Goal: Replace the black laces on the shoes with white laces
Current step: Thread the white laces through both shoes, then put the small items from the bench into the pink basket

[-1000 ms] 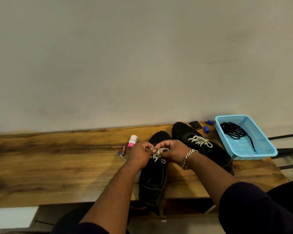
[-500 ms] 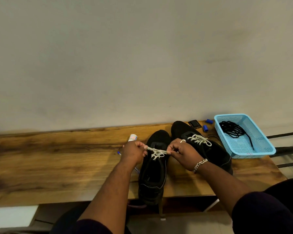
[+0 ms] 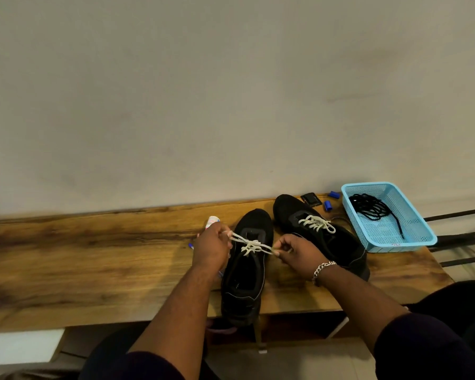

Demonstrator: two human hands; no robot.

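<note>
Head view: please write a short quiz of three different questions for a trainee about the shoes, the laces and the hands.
1. True or false: the black laces lie inside the blue basket.
2. Which shoe is being tied? A) the near shoe B) the far shoe
3. Fill in: the left hand and the right hand each pinch one side of the ____ lace.

Key: 1 true. 2 A; the far shoe already carries its own tied lace and no hand touches it. 3 white.
</note>
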